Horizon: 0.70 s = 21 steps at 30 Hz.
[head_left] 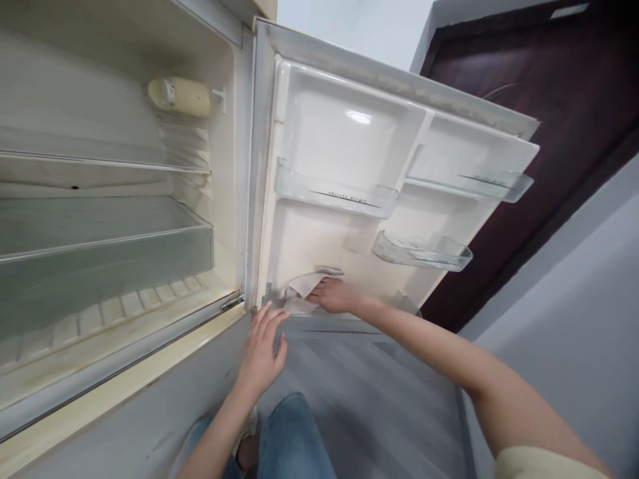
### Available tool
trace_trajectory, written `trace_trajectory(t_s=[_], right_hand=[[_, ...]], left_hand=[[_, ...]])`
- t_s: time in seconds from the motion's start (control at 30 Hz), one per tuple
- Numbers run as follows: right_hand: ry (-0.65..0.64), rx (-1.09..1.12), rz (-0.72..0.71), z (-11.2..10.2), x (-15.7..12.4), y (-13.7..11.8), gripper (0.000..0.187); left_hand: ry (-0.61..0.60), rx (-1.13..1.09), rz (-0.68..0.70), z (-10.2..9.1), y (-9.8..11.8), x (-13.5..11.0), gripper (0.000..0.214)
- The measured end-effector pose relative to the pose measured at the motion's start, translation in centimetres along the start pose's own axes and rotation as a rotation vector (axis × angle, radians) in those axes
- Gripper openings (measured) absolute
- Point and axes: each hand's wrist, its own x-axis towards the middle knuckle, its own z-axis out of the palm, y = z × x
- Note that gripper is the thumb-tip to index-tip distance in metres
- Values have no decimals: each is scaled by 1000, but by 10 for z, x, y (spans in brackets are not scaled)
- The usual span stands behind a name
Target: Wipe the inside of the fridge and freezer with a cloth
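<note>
Gripping a thin, crumpled white cloth [299,286] under the bent fingers of the right hand [333,295], low on the smooth cream-white inner panel [319,233] of an open, pale refrigerator door [399,74], close to the bottom corner on the hinge side. Holding nothing in the left hand [263,346], open with fingers spread and raised beside that same corner; hard to tell whether touching the door's bottom edge or just short of it. Judging by the pose, probably wiping.

For an even wipe, best to spread the cloth flat under the fingers rather than leave it bunched. Press steadily, follow the hinge-side edge down into the corner, and turn to a fresh face of the cloth once soiled. Take care around the small clear plastic bracket [267,293] at the hinge-side edge, likely to snag loose fabric. Steady the door lightly with the free left hand, keeping fingertips away from the small metal hinge [233,303] at the front corner of the cream refrigerator cabinet [200,339]. Mind the knuckles when moving up toward the long clear plastic door shelf [337,194], or across toward the curved clear plastic bin [422,254] near the opening-side edge
</note>
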Motion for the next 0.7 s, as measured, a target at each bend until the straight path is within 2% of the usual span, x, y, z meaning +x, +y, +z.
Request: trace_trajectory(t_s=[0.1,0.17,0.27,0.33,0.43,0.57,0.7], right_hand=[[-3,48,10,-7,33,-11,43],[-1,87,17,-9,43,-16,46],[3,176,8,-8,44,-20,51],[-46,261,7,-6,39,-21,49],[-132,505,71,-1,27,-20,50],[-212,855,330,6,-5,-8,50],[-307,909,541,5,-62,11,48]], left_hand=[[3,10,8,1,-2,0,44],[7,20,11,2,-3,0,43],[12,37,28,3,-6,0,43],[20,52,40,2,-8,1,44],[34,68,56,1,-9,2,44],[27,80,45,-1,-8,3,43],[30,79,40,-1,-8,2,42]])
